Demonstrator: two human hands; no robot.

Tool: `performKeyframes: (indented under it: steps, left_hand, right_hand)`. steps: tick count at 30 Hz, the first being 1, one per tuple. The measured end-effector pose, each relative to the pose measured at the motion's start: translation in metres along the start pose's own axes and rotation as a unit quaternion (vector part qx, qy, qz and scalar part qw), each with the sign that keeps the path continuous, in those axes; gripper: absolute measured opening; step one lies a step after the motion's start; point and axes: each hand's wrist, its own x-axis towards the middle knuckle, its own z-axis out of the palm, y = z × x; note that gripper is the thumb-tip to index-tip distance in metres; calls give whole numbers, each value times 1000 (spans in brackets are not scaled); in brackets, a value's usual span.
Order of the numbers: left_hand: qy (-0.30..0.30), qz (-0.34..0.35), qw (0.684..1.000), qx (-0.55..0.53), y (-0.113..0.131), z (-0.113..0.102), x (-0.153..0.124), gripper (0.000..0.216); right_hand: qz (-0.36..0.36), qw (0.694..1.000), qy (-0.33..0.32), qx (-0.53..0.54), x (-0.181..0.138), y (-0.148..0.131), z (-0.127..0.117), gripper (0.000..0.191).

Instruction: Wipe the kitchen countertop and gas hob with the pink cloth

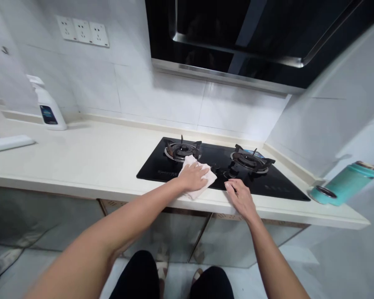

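My left hand (193, 177) lies flat with spread fingers on a pale pink cloth (209, 179). The cloth covers the front left part of a black glass gas stove (152, 166), and one corner hangs over onto the counter. Just behind the cloth is the left burner (182, 150) with its dark pan support. Empty and loosely bent, the fingers of my right hand (239, 194) rest at the stove's front edge, below the knobs (230, 172). The right burner (250, 161) stands behind that hand.
A white spray bottle (51, 109) stands on the cream counter (112, 153) at the left, near a white roll-like object (11, 143). A turquoise container (349, 182) is at the right end. The black range hood (212, 62) overhangs the stove. Wall sockets (82, 31) are at upper left.
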Motion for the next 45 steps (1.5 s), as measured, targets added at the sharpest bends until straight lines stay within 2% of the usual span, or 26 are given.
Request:
performKeyframes:
  steps: [3,5,7,12,15,18,22,24,26,28,31,34,37,41,45]
  left_hand:
    - [-28,-17,999,-30,8,-4,38,88]
    - [-26,-19,999,-32,8,-6,46,95]
    - [-25,-21,999,-31,6,-6,42,93]
    - [9,16,1000,-3,-3,4,-7,81]
    - [69,20,997,26,-31,5,-49,70]
    - [92,-42,994,47,-79,-8,-88,65]
    - [65,-158,984,51,-142,-33,-129,72]
    - [59,-179,981,41,-158,-38,-144,73]
    - [74,-173,981,42,-158,-35,-154,70]
    - [111,-150,981,61,-145,-25,-161,63]
    - [177,-95,974,100,-110,-6,-161,54]
    - [192,-48,975,103,-66,7,-145,49]
    - [160,-12,985,62,-20,14,-112,49]
    - [77,28,997,-12,41,22,-52,56]
    - [18,12,996,-83,89,31,-6,78]
  right_hand:
    - [-9,1000,1,-17,1,1,2,51]
    - [-16,999,-3,-30,1,1,3,50]
    - [-12,999,-3,-49,1,1,4,50]
    - [5,994,1,-106,-1,6,6,50]
    - [-3,994,-5,-109,-1,8,7,48]
    - [-9,994,-10,-106,-2,9,7,48]
    - [0,995,-16,-101,-1,9,8,50]
    - [10,995,-17,-97,0,8,9,52]
    - [20,996,-5,-84,1,9,9,55]
    - [32,998,28,-54,3,10,9,60]
    - [60,992,106,7,4,11,9,67]
    - [93,981,160,58,5,13,8,71]
    - [124,971,177,104,6,18,7,73]
    - [139,963,200,119,7,25,4,77]
    - [118,961,216,123,6,23,-2,76]
